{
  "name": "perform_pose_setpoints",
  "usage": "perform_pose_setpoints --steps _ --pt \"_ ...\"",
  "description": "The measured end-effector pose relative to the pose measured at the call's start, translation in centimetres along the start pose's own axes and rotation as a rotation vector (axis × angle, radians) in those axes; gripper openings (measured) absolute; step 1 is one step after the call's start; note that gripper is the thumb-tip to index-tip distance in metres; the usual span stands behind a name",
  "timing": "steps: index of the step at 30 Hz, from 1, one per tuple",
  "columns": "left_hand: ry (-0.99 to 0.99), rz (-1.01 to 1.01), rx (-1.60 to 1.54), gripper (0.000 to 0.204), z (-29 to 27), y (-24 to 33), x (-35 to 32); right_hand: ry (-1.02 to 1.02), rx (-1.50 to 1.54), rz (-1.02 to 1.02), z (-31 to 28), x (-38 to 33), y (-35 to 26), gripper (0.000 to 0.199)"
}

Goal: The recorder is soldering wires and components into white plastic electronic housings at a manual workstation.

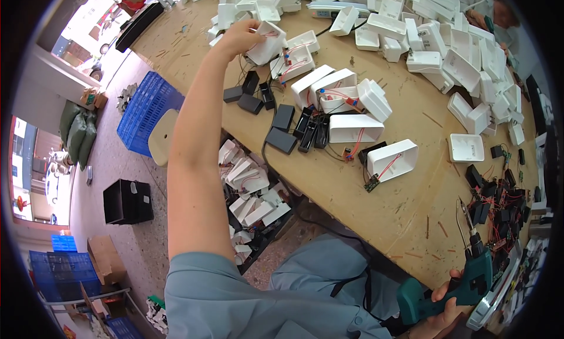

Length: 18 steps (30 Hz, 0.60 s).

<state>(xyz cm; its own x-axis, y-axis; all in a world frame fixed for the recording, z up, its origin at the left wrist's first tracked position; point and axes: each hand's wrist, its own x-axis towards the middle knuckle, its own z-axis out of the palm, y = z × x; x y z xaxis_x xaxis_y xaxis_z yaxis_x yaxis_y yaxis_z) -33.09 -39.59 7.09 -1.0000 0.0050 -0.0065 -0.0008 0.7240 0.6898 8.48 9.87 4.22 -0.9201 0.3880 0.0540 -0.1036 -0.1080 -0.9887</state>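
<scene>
My left hand [238, 38] reaches far across the wooden table [376, 204] and grips a white plastic housing [265, 43] with red wires inside, lifting it at the edge of a heap of the same housings. My right hand [445, 311] stays low at the table's near edge, closed on the handle of a green electric screwdriver [464, 283] whose bit points up. Between the hands lie several open white housings [392, 158] with red wires and small circuit boards, plus several black battery boxes [281, 140].
A big pile of white housings [446, 51] covers the far side of the table. Black wired parts [499, 207] are heaped at the right. Under the table a box holds more white housings [249, 192]. A blue crate [147, 113], a stool [161, 136] and a black box [127, 202] stand on the floor at left.
</scene>
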Motion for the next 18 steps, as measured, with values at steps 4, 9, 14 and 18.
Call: perform_pose_setpoints --steps 4,9,14,18 --pt "0.078 0.050 -0.201 0.049 1.7 -0.4 1.5 -0.010 -0.040 0.015 0.1 -0.3 -0.5 0.072" --pt "-0.314 -0.081 0.070 0.048 0.5 1.3 0.2 -0.023 -0.034 0.032 -0.1 -0.2 0.0 0.069" --pt "-0.091 0.155 -0.042 0.040 -0.3 0.4 0.5 -0.147 0.085 -0.029 -1.3 0.0 0.7 0.063" --pt "0.115 0.098 -0.611 0.031 -2.9 -2.9 -4.1 -0.215 0.112 -0.003 -1.6 0.0 0.7 0.063"
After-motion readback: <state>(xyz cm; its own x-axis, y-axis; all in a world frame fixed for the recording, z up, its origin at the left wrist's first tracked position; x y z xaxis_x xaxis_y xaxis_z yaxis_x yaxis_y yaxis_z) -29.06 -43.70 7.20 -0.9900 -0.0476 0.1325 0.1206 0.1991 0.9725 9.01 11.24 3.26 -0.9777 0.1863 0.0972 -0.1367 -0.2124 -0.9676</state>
